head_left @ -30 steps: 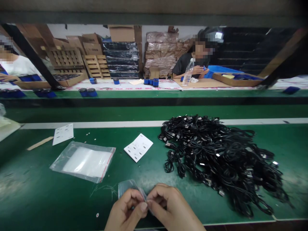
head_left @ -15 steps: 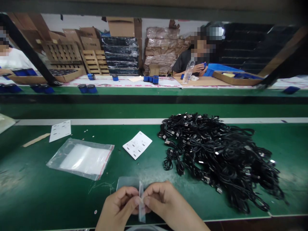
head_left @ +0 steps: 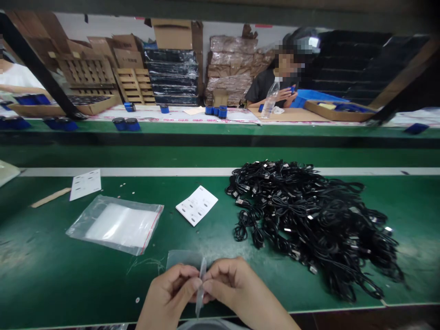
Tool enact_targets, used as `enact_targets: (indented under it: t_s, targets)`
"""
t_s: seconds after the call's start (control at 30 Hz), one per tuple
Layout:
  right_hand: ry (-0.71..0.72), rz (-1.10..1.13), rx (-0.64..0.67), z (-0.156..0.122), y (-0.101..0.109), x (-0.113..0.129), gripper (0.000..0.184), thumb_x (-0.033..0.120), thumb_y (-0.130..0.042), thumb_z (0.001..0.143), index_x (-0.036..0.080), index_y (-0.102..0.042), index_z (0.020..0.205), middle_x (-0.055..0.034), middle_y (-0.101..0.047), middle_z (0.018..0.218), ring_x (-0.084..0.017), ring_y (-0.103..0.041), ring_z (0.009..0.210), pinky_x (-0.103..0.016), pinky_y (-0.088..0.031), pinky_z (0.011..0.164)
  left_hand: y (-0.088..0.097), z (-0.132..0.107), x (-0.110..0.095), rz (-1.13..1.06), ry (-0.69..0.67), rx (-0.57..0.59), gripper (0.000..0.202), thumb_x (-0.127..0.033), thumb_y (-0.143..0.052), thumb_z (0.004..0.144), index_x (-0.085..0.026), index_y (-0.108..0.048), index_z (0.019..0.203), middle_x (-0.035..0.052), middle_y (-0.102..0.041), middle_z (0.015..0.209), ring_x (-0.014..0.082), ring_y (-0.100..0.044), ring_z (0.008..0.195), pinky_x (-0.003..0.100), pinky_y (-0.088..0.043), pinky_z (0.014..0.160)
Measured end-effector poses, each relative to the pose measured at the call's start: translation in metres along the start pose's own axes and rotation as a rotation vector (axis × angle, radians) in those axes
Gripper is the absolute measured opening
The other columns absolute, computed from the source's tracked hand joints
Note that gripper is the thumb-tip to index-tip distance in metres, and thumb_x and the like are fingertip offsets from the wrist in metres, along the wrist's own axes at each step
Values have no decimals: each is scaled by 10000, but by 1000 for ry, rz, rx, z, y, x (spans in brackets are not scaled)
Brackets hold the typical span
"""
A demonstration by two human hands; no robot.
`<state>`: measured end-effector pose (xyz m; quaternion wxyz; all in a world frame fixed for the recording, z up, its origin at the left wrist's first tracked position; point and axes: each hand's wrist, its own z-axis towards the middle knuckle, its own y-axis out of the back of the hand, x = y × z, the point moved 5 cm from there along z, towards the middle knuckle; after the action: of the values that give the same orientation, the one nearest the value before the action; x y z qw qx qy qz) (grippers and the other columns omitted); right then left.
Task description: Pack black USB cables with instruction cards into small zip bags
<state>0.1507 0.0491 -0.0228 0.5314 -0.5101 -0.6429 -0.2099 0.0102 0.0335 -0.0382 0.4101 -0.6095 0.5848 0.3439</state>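
Close to the bench's near edge, my left hand (head_left: 178, 291) and my right hand (head_left: 227, 284) meet, both pinching a small clear plastic bag (head_left: 184, 259). The bag's upright edge stands between my thumbs, and its flat part extends behind my left fingers. Whether anything is inside it I cannot tell. Beyond my hands lies a white printed leaflet (head_left: 197, 205). To the left is a larger clear zip bag (head_left: 117, 224) with a red line and a whitish stack inside. A big heap of coiled black USB cables (head_left: 309, 220) spreads to the right.
Another printed sheet (head_left: 85, 184) and a tan strip (head_left: 51, 197) lie at the far left. Across the green bench (head_left: 192, 156), a raised shelf holds blue-and-black items (head_left: 216, 111) and a plastic bottle (head_left: 271, 98). A co-worker (head_left: 264, 87) sits behind it, holding something blue.
My hands stay pinched on the small bag, and its upright edge has tilted slightly. The view has shifted a little; the bench items look unmoved.
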Motion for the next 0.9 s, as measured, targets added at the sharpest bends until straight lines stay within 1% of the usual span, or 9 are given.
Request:
enact_targets:
  t_s: [0.13, 0.33, 0.47, 0.6, 0.7, 0.8, 0.87, 0.9]
  targets:
    - [9, 17, -10, 0, 1, 2, 321, 437, -746, 703, 122, -685, 699, -33, -701, 664, -154, -663, 661, -274, -505, 676, 1, 2, 2, 2, 0, 1, 323, -491, -766, 624, -185, -705, 708, -16, -712, 637, 167, -683, 615, 262, -587, 643]
    - [49, -49, -5, 0, 1, 4, 373, 496, -697, 738, 125, -687, 696, -38, -698, 659, -157, -661, 663, -278, -507, 681, 3, 2, 4, 6, -16, 16, 302, -476, -757, 648, -188, -700, 718, -20, -710, 650, 155, -679, 620, 240, -579, 636]
    - [34, -41, -6, 1, 0, 5, 431, 549, -674, 733, 120, -680, 694, -49, -698, 653, -169, -665, 670, -293, -512, 692, 2, 1, 4, 24, -30, 42, 281, -462, -731, 690, -186, -690, 725, -26, -699, 653, 147, -674, 625, 228, -572, 638]
    - [51, -64, 10, 1, -1, 8, 443, 560, -651, 748, 122, -673, 684, -47, -691, 634, -172, -665, 678, -291, -513, 696, 2, 2, 3, 43, -41, 44, 260, -443, -722, 709, -188, -683, 740, -27, -701, 662, 147, -672, 628, 232, -568, 649]
    - [62, -57, 19, -1, -2, 9, 404, 523, -643, 772, 131, -657, 675, -38, -681, 625, -167, -662, 668, -288, -512, 695, 1, 0, 1, 41, -37, 37, 261, -444, -731, 697, -189, -686, 728, -28, -699, 642, 144, -669, 610, 220, -562, 625]
    - [67, -85, 7, 0, -1, 9, 305, 414, -631, 802, 140, -636, 669, -34, -671, 631, -167, -654, 654, -288, -506, 677, -2, -2, -1, 33, -48, -4, 288, -467, -742, 667, -188, -685, 705, -25, -697, 614, 147, -670, 587, 205, -557, 589]
    - [60, -145, -25, 2, 0, 6, 229, 324, -629, 785, 139, -620, 652, -37, -660, 625, -167, -641, 632, -277, -492, 637, -2, -4, -2, 76, -88, -61, 284, -474, -727, 678, -193, -686, 700, -24, -692, 600, 149, -672, 573, 191, -552, 561]
    - [63, -183, -54, 3, 1, 5, 192, 284, -633, 762, 138, -614, 639, -35, -651, 612, -163, -629, 609, -265, -479, 608, -2, -5, -5, 138, -140, -91, 264, -462, -706, 703, -199, -694, 708, -23, -690, 606, 146, -673, 571, 179, -548, 548]
